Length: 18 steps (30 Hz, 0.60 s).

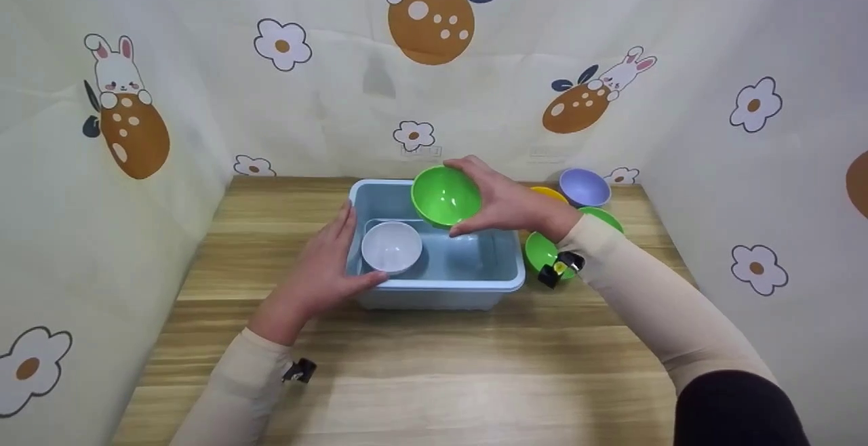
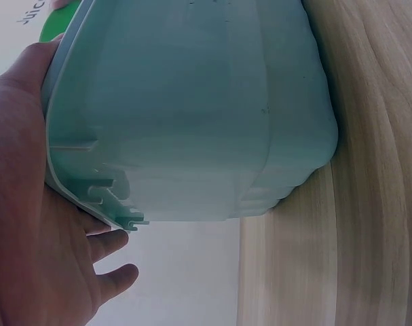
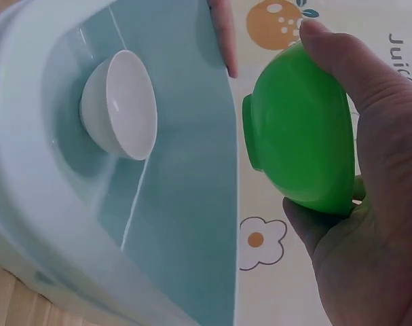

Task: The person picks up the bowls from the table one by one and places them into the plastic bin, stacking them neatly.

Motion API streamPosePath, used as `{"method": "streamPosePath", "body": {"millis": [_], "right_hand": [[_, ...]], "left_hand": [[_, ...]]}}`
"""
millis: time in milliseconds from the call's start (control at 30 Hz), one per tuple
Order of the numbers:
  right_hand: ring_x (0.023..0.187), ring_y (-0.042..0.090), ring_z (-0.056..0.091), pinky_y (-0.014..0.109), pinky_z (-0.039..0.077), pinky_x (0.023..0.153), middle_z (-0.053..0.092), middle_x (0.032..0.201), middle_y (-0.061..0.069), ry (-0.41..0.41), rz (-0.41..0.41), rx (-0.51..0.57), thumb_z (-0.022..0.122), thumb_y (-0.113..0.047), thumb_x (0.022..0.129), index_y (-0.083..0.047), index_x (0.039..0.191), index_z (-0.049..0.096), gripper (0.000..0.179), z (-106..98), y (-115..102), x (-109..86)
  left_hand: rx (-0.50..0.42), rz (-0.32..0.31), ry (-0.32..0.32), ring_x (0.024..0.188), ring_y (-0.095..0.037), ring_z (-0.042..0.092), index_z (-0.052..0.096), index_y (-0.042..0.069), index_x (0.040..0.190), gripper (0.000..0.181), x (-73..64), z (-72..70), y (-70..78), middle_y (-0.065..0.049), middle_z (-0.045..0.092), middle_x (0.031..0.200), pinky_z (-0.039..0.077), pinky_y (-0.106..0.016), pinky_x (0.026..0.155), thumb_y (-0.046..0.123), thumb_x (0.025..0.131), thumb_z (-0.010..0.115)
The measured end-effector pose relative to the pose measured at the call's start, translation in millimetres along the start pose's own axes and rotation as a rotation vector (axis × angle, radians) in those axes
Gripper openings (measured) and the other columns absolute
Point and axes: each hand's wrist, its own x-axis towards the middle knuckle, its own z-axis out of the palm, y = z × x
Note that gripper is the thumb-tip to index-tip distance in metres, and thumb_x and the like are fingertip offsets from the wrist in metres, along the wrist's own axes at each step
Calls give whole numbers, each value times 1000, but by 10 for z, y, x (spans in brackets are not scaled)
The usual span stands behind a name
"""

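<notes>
In the head view my right hand (image 1: 505,198) holds a green bowl (image 1: 444,195) by its rim, tilted above the far part of a light blue plastic tub (image 1: 441,285). The right wrist view shows thumb and fingers on opposite sides of this green bowl (image 3: 301,129), clear of the tub. A white bowl (image 1: 392,248) sits inside the tub at its left end. At the tub's left front corner rests my left hand (image 1: 322,270), thumb along the front rim and straight fingers along the left side. The left wrist view has the tub's outer wall (image 2: 172,115) beside that hand.
Right of the tub stand a purple bowl (image 1: 584,187), a yellow bowl (image 1: 548,193) and two green bowls, one nearer (image 1: 540,253), one behind (image 1: 605,217), partly hidden by my right arm. A patterned cloth (image 1: 325,107) surrounds the wooden table (image 1: 434,378) at the back and sides.
</notes>
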Motion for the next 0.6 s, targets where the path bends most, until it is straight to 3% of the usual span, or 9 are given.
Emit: {"method": "streamPosePath", "body": {"millis": [233, 600], "right_hand": [[136, 18, 53, 38, 54, 111, 47, 155, -1, -25, 3, 2, 99, -57, 78, -22, 171, 34, 119, 66, -6, 153], [137, 16, 52, 35, 54, 111, 47, 156, -1, -16, -66, 28, 100, -54, 78, -20, 170, 35, 118, 158, -25, 398]], "left_hand": [[8, 9, -5, 167, -45, 20, 15, -1, 175, 132, 6, -3, -1, -16, 5, 185, 24, -68, 130, 79, 89, 74], [18, 1, 0, 167, -46, 21, 12, 4, 177, 134, -1, 2, -11, -13, 4, 186, 26, -68, 129, 86, 88, 69]]}}
